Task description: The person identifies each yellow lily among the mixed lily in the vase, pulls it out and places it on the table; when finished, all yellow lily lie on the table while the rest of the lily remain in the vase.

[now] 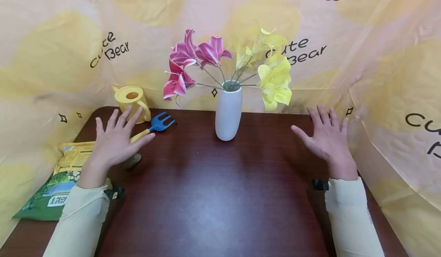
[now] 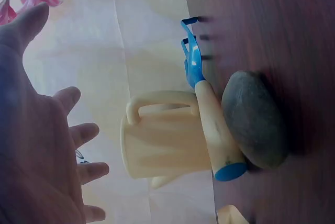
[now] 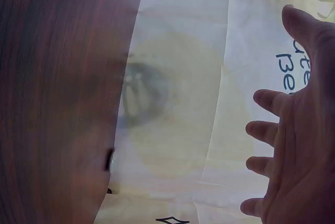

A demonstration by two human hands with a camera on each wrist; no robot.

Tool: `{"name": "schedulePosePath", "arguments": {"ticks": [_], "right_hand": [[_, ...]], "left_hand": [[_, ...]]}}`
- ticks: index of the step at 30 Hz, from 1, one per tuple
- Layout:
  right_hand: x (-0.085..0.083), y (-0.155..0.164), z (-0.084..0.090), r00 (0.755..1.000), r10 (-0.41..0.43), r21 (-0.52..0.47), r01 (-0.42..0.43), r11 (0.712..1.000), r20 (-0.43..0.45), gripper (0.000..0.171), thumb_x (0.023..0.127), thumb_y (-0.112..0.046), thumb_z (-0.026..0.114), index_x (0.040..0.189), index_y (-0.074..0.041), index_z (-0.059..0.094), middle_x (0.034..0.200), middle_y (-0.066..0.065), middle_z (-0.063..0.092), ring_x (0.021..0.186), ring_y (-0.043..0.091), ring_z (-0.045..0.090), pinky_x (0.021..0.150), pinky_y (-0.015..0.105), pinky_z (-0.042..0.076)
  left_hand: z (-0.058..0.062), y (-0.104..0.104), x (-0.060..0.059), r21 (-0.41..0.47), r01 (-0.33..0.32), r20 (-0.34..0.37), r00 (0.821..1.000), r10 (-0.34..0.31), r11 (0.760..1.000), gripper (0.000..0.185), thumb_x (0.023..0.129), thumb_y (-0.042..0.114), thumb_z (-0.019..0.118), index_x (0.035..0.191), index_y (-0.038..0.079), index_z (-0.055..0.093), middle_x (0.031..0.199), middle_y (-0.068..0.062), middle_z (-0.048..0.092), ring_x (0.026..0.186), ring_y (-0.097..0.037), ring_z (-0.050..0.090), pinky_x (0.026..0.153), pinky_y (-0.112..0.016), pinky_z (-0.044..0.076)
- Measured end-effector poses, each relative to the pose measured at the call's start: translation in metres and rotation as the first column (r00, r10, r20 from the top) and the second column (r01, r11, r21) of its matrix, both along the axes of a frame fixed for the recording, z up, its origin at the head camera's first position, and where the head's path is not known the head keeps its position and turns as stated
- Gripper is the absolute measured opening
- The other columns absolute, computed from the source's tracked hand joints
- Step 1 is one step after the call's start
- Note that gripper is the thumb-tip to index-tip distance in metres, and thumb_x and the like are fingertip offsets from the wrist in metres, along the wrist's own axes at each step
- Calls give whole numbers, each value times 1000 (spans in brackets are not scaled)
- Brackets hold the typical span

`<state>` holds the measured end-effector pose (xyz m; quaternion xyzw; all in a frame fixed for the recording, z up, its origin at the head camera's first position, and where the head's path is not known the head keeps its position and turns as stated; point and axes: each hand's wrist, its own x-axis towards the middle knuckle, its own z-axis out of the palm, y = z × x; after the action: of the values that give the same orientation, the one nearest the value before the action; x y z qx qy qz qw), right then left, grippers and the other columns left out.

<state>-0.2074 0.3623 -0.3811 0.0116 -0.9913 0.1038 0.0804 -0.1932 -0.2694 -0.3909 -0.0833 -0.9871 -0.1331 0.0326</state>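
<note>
A: Hands first. Where is everything?

B: Left hand [image 1: 118, 144] and right hand [image 1: 325, 138] are well apart, fingers and thumbs spread, at opposite sides of the table [image 1: 206, 184]. Bag [image 1: 56, 188] lies beside the left wrist, partly behind it. Vase [image 1: 228, 115] stands upright between the hands, well apart from each. Pink flowers [image 1: 185, 50] lean left out of it, yellow flowers [image 1: 275, 77] lean right. Watering can [image 2: 165, 143] is at the table's far edge, partly behind the left fingertips in the head view. Fork [image 2: 212, 122] lies near the left thumb, handle partly behind the hand.

A: Left hand touching the fork?

B: No, the left wrist view shows a gap. Stone [image 2: 254, 122] is just beside the handle; can't tell if they touch.

A: Writing?

B: Wall cloth [image 1: 51, 31] repeats "Cute Bear" in black; cut off at right. Bag has a white label, characters too small to read.

A: Materials, shapes?

B: Cloth: creased, pale pink, yellow blotches. Table: dark reddish brown, grained, shiny. Bag: flattish, yellow over green, blossom print. Vase: smooth, white, tall, rounded. Flowers: pointed petals, thin green stems. Can: pale yellow, loop handle, spout. Fork: blue prongs, tan handle, blue end cap. Stone: grey, oval.
</note>
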Motion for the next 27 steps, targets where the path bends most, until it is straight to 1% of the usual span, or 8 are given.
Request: {"name": "schedulePosePath", "arguments": {"ticks": [4,7,10,14,18,22,24,27], "right_hand": [[6,2,13,998,-6,-30,5,1000,-55,95,108,-77,47,179,-17,25,186,25,18,171,57,5,130,88,-5],[19,-14,31,964,2,-135,-39,990,-266,76,109,-54,64,168,-9,47,172,28,45,161,56,33,128,82,22],[38,-48,52,845,-7,-251,-152,956,-535,47,105,-28,76,145,-5,72,142,25,73,130,46,63,113,48,49],[63,-102,77,668,3,-337,-379,862,-744,23,103,-16,76,120,-1,84,113,19,84,100,14,74,92,13,50],[78,-155,88,563,58,-365,-607,706,-824,17,100,-8,77,108,5,84,104,20,84,99,11,76,98,20,59],[76,-202,77,589,104,-427,-685,591,-801,14,100,-3,79,111,4,83,106,18,84,101,20,78,99,26,62],[71,-220,66,651,100,-505,-667,548,-752,15,101,-3,80,115,1,83,111,16,83,104,19,77,99,26,63],[58,-239,48,746,26,-648,-594,476,-665,18,102,-7,81,119,-2,82,114,14,82,103,16,76,94,25,64]], "left_hand": [[-1,16,-3,110,85,-110,991,-73,990,95,102,69,69,179,30,28,185,-18,28,166,-53,29,129,-87,19],[-2,39,-6,244,189,-226,965,-134,951,80,101,46,82,171,25,49,172,-16,51,152,-46,53,116,-77,48],[-3,68,-14,368,279,-297,939,-172,887,65,100,32,86,159,20,63,157,-11,66,140,-37,64,109,-66,57],[-8,110,-33,468,356,-325,920,-217,809,55,100,28,87,150,11,69,145,-12,74,132,-35,71,110,-58,59],[-20,151,-54,615,355,-261,934,-243,704,60,103,30,84,155,10,64,153,-15,69,140,-37,68,117,-60,58],[-33,184,-71,803,253,-144,961,-235,540,69,103,34,84,164,18,56,166,-12,59,151,-38,60,122,-66,52],[-37,197,-76,862,199,-92,966,-242,467,73,102,35,85,166,25,53,169,-10,56,153,-38,57,124,-68,49],[-40,211,-80,899,158,-50,964,-263,408,76,101,35,87,168,31,50,169,-8,54,152,-40,57,125,-68,49]]}}
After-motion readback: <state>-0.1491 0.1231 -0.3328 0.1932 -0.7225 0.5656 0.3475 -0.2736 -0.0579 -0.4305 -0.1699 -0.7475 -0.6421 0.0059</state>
